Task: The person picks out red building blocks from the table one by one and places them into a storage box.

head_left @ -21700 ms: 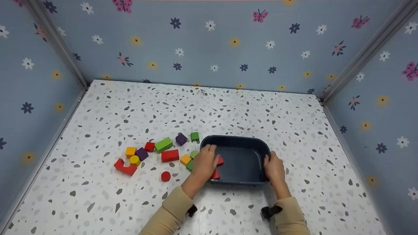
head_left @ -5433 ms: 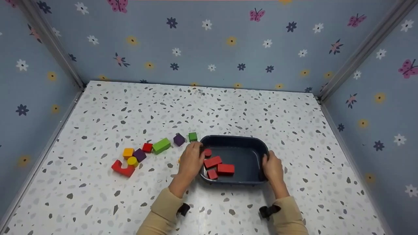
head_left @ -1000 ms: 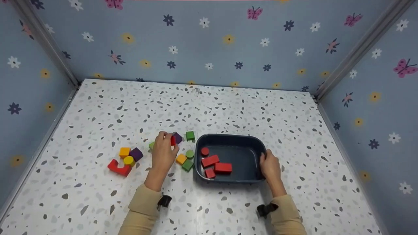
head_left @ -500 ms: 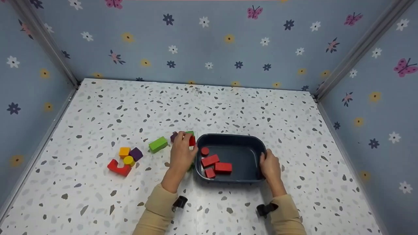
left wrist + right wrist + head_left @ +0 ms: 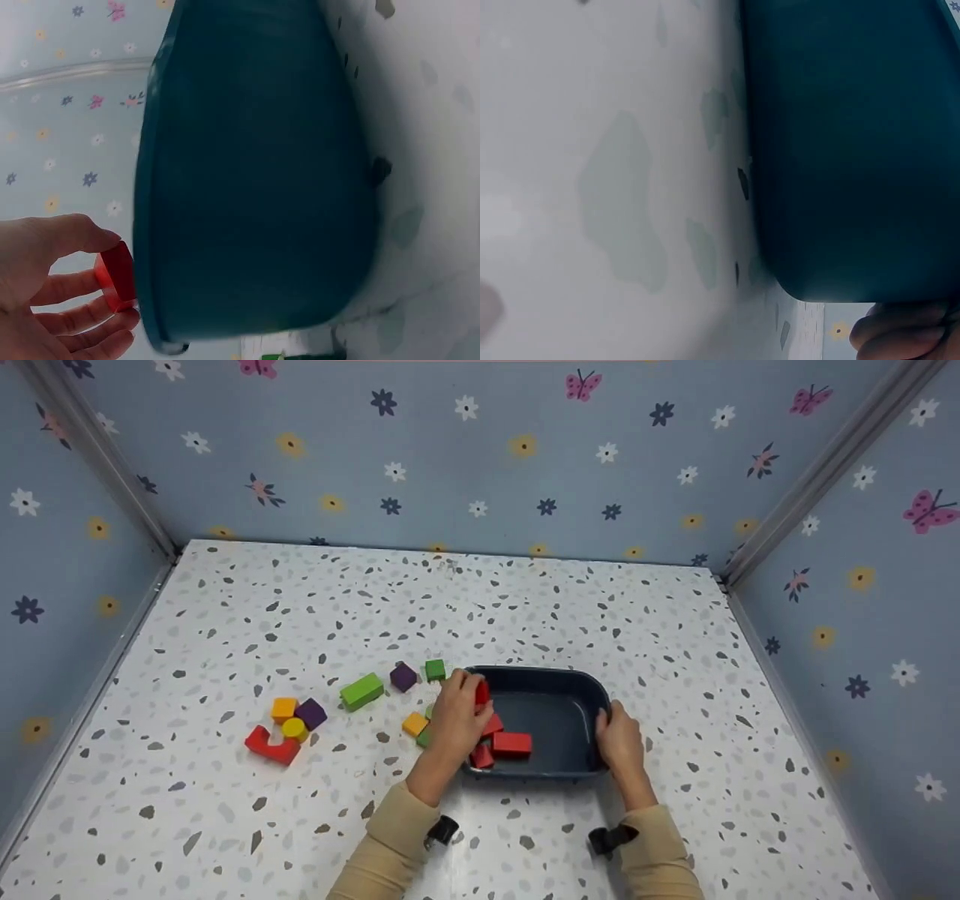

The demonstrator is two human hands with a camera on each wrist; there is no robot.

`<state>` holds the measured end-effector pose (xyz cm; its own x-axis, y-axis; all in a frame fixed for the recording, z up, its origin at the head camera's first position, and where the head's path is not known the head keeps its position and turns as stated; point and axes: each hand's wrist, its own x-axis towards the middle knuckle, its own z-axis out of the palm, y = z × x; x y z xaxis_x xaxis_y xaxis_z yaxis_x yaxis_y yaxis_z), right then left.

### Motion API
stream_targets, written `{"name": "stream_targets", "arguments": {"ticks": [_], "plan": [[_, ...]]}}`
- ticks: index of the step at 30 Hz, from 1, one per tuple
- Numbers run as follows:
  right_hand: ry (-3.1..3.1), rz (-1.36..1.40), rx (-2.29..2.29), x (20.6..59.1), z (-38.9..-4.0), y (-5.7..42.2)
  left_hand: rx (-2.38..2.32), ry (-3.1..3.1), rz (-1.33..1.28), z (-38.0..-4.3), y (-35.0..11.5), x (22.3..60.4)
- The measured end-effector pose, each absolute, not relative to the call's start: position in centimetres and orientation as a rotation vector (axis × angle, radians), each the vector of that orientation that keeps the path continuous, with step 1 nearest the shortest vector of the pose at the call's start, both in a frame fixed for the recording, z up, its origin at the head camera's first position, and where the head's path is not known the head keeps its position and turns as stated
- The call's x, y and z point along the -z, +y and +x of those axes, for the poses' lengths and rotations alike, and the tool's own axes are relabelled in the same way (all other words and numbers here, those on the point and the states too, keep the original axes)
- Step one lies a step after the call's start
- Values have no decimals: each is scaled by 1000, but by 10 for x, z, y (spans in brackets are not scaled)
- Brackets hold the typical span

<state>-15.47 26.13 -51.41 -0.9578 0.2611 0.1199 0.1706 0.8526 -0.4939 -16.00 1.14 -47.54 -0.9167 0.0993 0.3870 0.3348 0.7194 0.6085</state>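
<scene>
My left hand (image 5: 459, 716) pinches a red block (image 5: 482, 692) between thumb and fingers, above the left end of a dark blue bin (image 5: 555, 775). In the left wrist view the red block (image 5: 116, 274) shows just beyond the bin's rim, angled between thumb and fingertips. My right hand (image 5: 624, 739) grips the bin's right rim, fingers curled over it. Inside the bin lie red blocks, among them a long red block (image 5: 511, 745) and a smaller red block (image 5: 482, 756). The left hand covers part of the bin's left side and what lies there.
Left of the bin lie a green cube (image 5: 435, 670), a purple block (image 5: 403, 677), a long green block (image 5: 362, 691) and an orange block (image 5: 415, 724). Farther left, a red arch (image 5: 272, 745) sits beside a yellow cylinder (image 5: 295, 729), an orange cube (image 5: 284, 710) and a purple cube (image 5: 310, 714).
Over the last second my left hand has carried the red block rightward to above the bin. Since the oldest frame, other red pieces have gone from the table into the bin. The right hand stays put.
</scene>
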Motion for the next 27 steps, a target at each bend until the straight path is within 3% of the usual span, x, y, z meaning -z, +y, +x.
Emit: {"name": "stream_targets", "arguments": {"ticks": [27], "plan": [[-2836, -312, -739, 516, -154, 262, 764, -2815, -417, -175, 71, 507]]}}
